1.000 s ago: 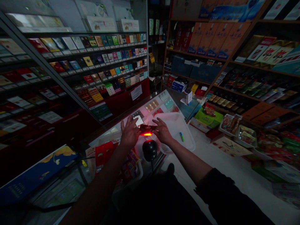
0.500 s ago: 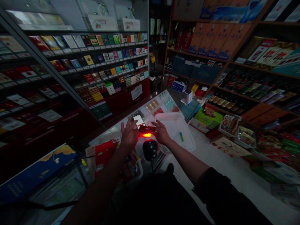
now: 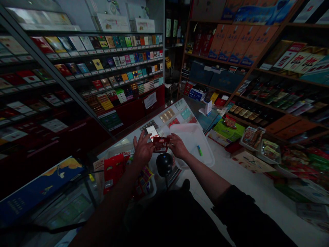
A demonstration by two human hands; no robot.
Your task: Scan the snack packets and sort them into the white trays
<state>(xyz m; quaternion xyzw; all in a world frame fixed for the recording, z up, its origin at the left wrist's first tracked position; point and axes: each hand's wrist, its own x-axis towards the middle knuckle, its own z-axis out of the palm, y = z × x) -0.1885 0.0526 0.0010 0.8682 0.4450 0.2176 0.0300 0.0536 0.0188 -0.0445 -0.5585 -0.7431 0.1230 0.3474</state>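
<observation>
A small dark red packet [image 3: 161, 145] with a pale printed patch hangs between my two hands, in front of a black barcode scanner [image 3: 165, 164] on a stand. My left hand [image 3: 143, 150] grips its left end, with some fingers spread toward a lit smartphone [image 3: 152, 132]. At the right end, the fingers of my right hand [image 3: 177, 145] pinch the packet. The phone lies just beyond it on the counter, its screen showing white and red. Below my left wrist, a red snack bag [image 3: 113, 171] rests by a bin of colourful packets.
Right of my hands sits a white plastic tub [image 3: 209, 156] with a green marker-like stick [image 3: 199, 150] inside. Shelves of cigarette packs [image 3: 123, 61] stand at the left. Shelves with boxes [image 3: 239, 44] and bottles line the right, with snack trays [image 3: 269, 150] below.
The scanner's bright red-orange light on the packet has gone out. The packet has tilted so its printed face shows more. Both hands stay almost in place.
</observation>
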